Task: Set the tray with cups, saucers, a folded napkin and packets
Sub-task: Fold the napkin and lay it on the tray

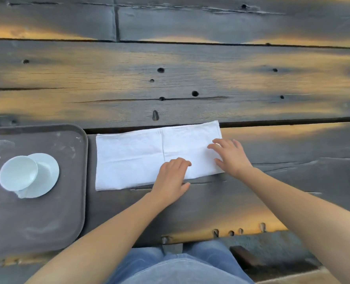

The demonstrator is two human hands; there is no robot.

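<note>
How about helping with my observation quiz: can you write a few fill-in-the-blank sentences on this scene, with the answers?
1. The left hand and the right hand both rest on the white ____.
2. It lies on the wooden table, to the ____ of the tray.
3. On the tray, a white cup sits on a ____.

Missing words: napkin; right; saucer.

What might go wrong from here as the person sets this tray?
1. The round white cup sits off-centre on its white saucer, so it may slide or tip if the dark brown tray gets lifted.
2. The white folded napkin, under the left hand and right hand, lies on the rough, cracked wooden table and might snag or pick up dirt.
</note>
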